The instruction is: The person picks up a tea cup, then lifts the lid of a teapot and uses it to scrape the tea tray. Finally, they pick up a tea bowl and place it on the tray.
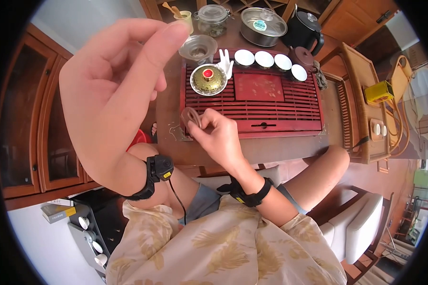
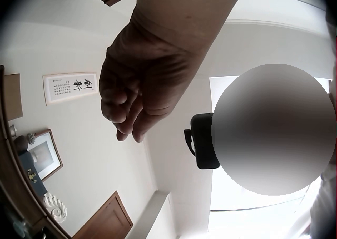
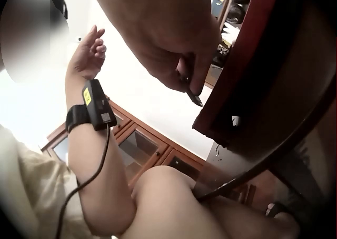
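Note:
My right hand [image 1: 218, 137] pinches a small round brown disc [image 1: 189, 115] with a raised rim, over the front left corner of the red slatted tea tray [image 1: 271, 124]. In the right wrist view the disc [image 3: 194, 96] shows as a thin dark edge below the fingertips, close to the tray's edge. My left hand [image 1: 116, 76] is raised close to the head camera, fingers loosely bent and thumb tip near the index finger. Nothing shows in it in the left wrist view, where the hand [image 2: 150, 84] hangs before a pale wall.
On the tray stand a gold-lidded bowl [image 1: 208, 80], a white hand-shaped figure [image 1: 225, 64], several white cups [image 1: 264, 59] and a brown teapot [image 1: 302, 56]. Behind are a strainer [image 1: 198, 47], glass jar [image 1: 212, 20], lidded pot [image 1: 264, 28] and black kettle [image 1: 305, 28].

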`<state>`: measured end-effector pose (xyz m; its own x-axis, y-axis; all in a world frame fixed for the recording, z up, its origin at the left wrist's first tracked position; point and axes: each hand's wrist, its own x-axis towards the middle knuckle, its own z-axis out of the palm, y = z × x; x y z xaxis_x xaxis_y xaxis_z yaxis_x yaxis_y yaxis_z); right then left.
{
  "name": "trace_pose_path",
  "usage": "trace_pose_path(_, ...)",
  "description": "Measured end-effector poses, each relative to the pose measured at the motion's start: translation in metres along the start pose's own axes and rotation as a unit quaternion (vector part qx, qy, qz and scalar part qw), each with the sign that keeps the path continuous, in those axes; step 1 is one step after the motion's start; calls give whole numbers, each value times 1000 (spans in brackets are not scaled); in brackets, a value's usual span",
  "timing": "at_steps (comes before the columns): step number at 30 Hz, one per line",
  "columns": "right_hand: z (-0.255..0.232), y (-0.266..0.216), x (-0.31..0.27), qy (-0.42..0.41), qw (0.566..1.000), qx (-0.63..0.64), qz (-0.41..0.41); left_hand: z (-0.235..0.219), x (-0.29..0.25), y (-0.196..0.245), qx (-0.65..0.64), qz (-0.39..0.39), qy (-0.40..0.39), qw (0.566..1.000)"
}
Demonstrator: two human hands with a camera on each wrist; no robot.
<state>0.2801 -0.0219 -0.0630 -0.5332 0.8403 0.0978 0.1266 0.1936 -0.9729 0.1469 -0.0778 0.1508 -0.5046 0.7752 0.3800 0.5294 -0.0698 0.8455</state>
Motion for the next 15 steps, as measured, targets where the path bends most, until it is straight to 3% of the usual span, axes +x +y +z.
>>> trace_pose_path(8,-50,10,1,103,990,-99,6,-2,-1,-1,7,0,1,1000)
trace_pose_path(15,-182,42,-6,280,944,-169,-27,-2,-3,2,4,-9,16,1000)
